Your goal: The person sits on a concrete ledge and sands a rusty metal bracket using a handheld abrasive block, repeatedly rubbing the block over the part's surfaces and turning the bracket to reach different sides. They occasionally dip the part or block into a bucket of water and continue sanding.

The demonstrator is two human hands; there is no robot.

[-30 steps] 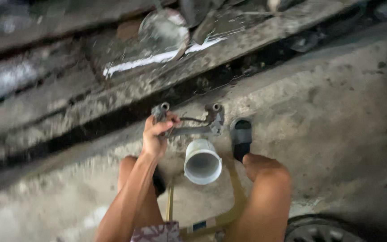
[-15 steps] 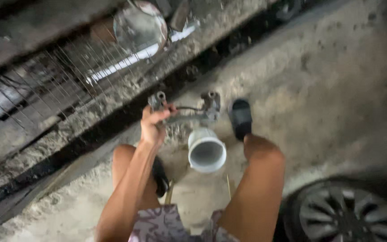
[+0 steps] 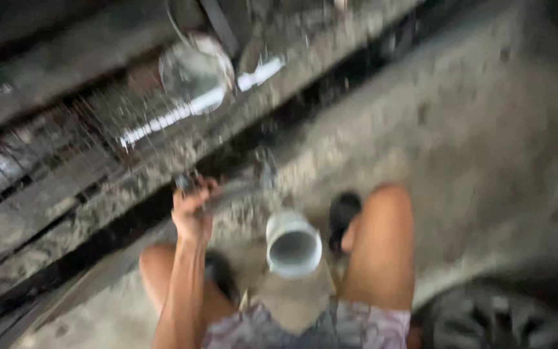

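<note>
The picture is motion-blurred. My left hand (image 3: 192,213) is closed around the left end of a grey metal part (image 3: 240,187) with a bracket shape, held above the concrete floor (image 3: 460,129) between my knees. Just below the part stands a white plastic cup (image 3: 293,244), open mouth towards me. My right hand is hidden from view. My right knee (image 3: 382,252) and a black sandal (image 3: 343,216) lie to the right of the cup.
A dark drain gap (image 3: 330,97) runs diagonally along a concrete ledge. Beyond it lie a wire mesh (image 3: 98,123), a round clear lid (image 3: 195,74) and a white strip (image 3: 188,110). A car wheel (image 3: 505,317) sits at the bottom right.
The camera has swung, so the scene sits lower and more to the left, with heavy blur. My left hand keeps its hold on the metal part. More of the wheel shows.
</note>
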